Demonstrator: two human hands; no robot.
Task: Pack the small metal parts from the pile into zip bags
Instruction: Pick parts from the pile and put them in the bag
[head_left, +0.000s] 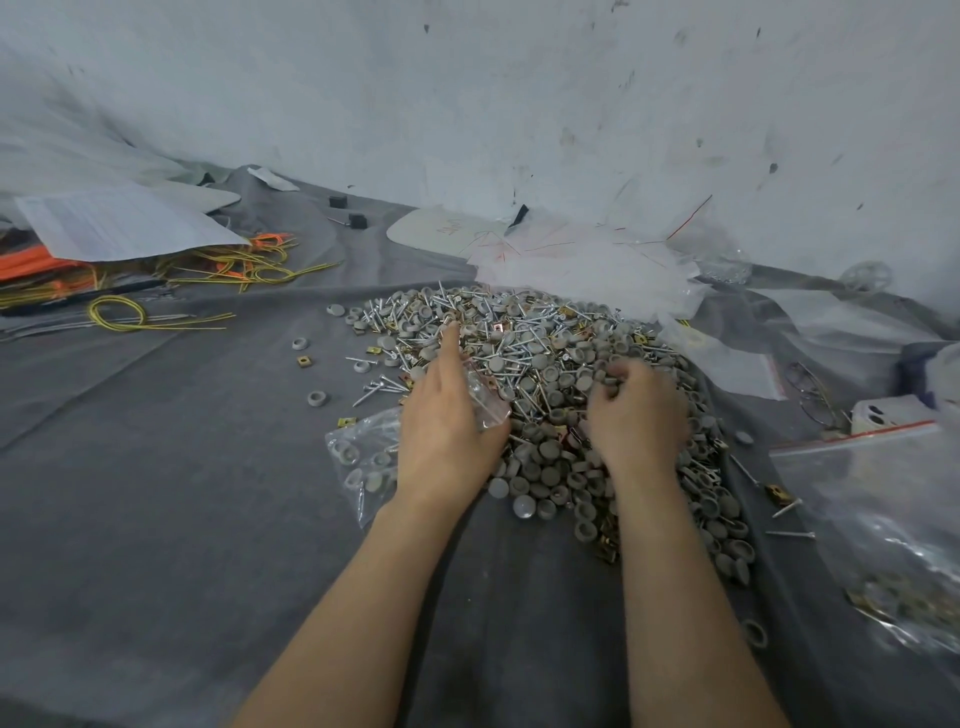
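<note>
Head view, left hand (447, 431) holds zip bag (363, 460), pile (524, 338) edge, cloth (182, 467) leftward

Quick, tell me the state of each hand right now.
Left hand: holding the zip bag, forefinger stretched onto the pile.
Right hand: fingers curled round parts on the pile.

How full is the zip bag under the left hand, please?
Partly filled: grey caps and screws show inside the zip bag.
</note>
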